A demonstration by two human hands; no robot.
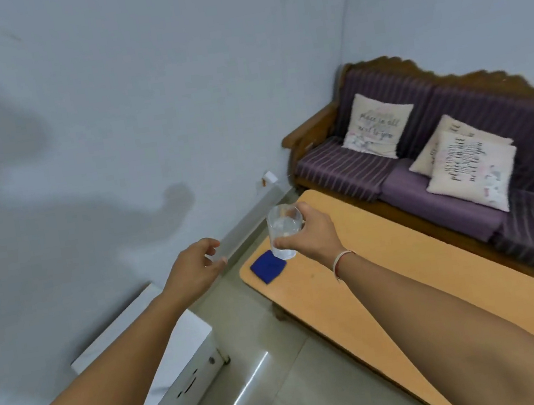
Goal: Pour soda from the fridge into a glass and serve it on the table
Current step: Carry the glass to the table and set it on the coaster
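Observation:
My right hand [312, 233] grips a clear glass [284, 231] holding a clear liquid, upright, in the air above the far left end of a long light-wood table [357, 286]. Directly under the glass a blue square coaster [266, 268] lies on the table. To the left of the table, over the floor, my left hand [195, 268] hovers with its fingers loosely curled and nothing in it. No fridge or soda bottle is in view.
A purple striped sofa [462, 173] with a wooden frame and three pale cushions runs along the far side of the table. A small white cabinet [180, 371] stands against the wall on the left. Pale tiled floor [269, 392] lies between cabinet and table.

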